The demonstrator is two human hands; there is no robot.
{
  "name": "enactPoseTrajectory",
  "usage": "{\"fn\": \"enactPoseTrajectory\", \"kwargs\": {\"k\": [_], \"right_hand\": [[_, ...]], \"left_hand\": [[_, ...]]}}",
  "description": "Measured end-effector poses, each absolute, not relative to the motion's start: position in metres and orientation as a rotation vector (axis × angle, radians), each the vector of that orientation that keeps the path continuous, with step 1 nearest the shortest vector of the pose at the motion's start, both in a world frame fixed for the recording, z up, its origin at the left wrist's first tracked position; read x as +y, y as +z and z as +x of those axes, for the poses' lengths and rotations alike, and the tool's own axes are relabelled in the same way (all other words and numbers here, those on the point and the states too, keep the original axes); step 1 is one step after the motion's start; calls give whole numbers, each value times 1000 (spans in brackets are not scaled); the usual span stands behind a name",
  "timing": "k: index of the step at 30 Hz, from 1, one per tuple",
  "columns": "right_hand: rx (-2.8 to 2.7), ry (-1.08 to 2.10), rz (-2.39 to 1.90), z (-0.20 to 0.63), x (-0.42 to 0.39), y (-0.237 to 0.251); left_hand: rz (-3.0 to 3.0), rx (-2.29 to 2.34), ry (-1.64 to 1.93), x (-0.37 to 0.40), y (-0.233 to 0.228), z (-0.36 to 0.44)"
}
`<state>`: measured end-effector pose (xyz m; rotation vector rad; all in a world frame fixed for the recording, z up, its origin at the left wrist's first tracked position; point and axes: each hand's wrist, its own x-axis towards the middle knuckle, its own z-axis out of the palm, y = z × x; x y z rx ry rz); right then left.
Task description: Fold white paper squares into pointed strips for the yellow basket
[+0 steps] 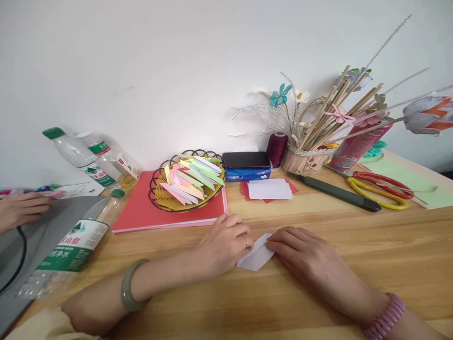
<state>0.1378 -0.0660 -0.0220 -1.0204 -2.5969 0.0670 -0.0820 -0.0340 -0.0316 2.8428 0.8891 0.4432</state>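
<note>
Folded white paper [255, 254]: lies flat on the wooden table [354, 245], between the two hands, its left part under the left fingertips and its right corner at the right fingertips.
Left hand [222, 245]: knuckles up, fingers curled down and pressing on the paper's left edge; a ring shows on one finger, a green bangle [129, 288] on the wrist.
Right hand [304, 255]: laid flat, fingers nearly straight and together, tips touching the paper's right edge; nothing is gripped.
Wire basket of folded coloured strips [187, 184]: well beyond the left fingers, on a red folder [141, 212].
Stack of red and white paper squares [269, 189]: beyond the paper, well apart.
Scissors [382, 189]: far beyond the right fingers.
Another person's hand [21, 210]: at the far left edge.
</note>
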Motion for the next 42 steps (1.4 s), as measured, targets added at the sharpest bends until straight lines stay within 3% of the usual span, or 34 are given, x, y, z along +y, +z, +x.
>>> {"fn": "enactPoseTrajectory", "kwargs": {"k": [7,17,24,32,37,42], "right_hand": [[-2596,-321,-1023,139,-72,-24],[-2629,209,-1076,156,-57,-24],[-2660,89,-990,156,-55,-25],[-2440,328,-1084,160,-46,-38],[-2341,575,-1221,157,-43,-36],[-2271,621,-1353,150,-47,-31]], "left_hand": [[2864,950,578,-47,-30,-84],[3148,890,715,-47,-41,-83],[3198,794,665,-46,-39,-83],[2788,954,865,-43,-39,-79],[2429,1146,744,-42,-35,-75],[2306,1228,654,-41,-32,-73]]}}
